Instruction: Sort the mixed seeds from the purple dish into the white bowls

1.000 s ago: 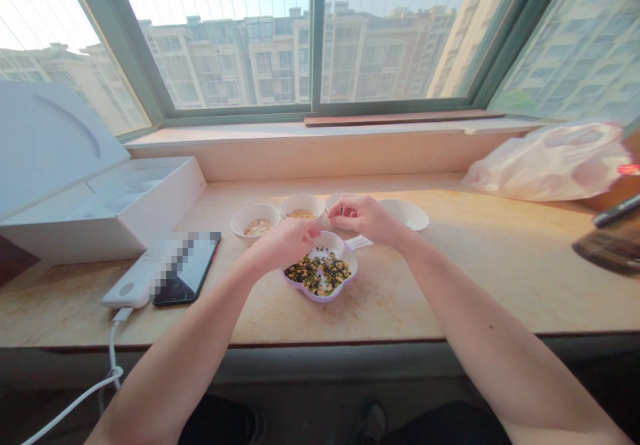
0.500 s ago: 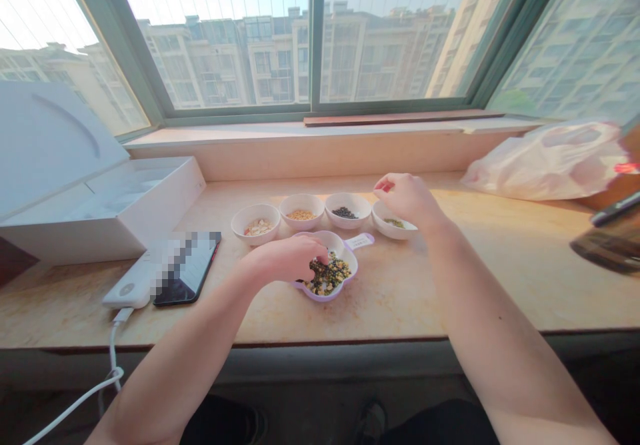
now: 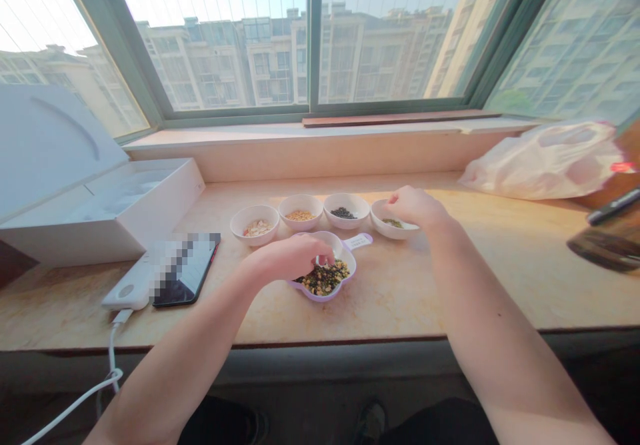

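A lilac dish [image 3: 345,284] full of mixed green, black and yellow beans sits on the stone sill. My left hand [image 3: 293,257] hangs over its left half, fingers pinched together at the bean pile. Behind it stand several small white bowls in a row: one with pale pieces [image 3: 255,224], one with yellow grains [image 3: 301,212], one with black beans [image 3: 346,209], one with a few green beans [image 3: 387,226]. My right hand [image 3: 415,206] is over the rightmost bowl, fingertips pinched above the green beans. What either pinch holds is too small to see.
A white open box [image 3: 105,205] stands at the left. A phone [image 3: 187,268] lies on a white power bank [image 3: 131,286] with a cable running off the sill's front edge. A plastic bag [image 3: 545,158] and dark objects [image 3: 603,245] sit at the right.
My right hand moved from the black-bean bowl right to the green-bean bowl and lowered onto it. My left hand dropped from above the dish into the mixed beans.
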